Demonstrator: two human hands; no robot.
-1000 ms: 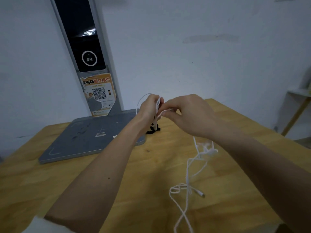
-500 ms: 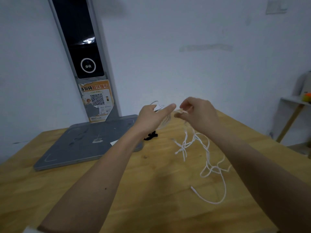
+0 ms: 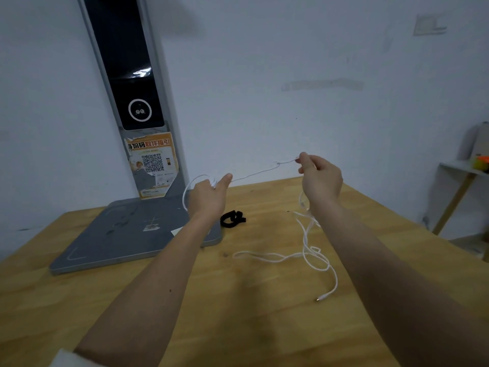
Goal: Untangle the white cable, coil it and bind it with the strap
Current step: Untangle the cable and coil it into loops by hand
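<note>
1. Left hand [image 3: 209, 197] grips one end of the cable [image 3: 307, 256] beside a small loop; right hand [image 3: 318, 178] pinches it further along, a taut span between them.
2. The remainder hangs from the right hand and lies loosely tangled on the bench [image 3: 251, 300], its plug end free.
3. Judged progress: untangling partly done; coiling barely begun; binding not started.
4. The strap [image 3: 232, 219] lies untouched on the bench.
5. No containers are visible.
</note>
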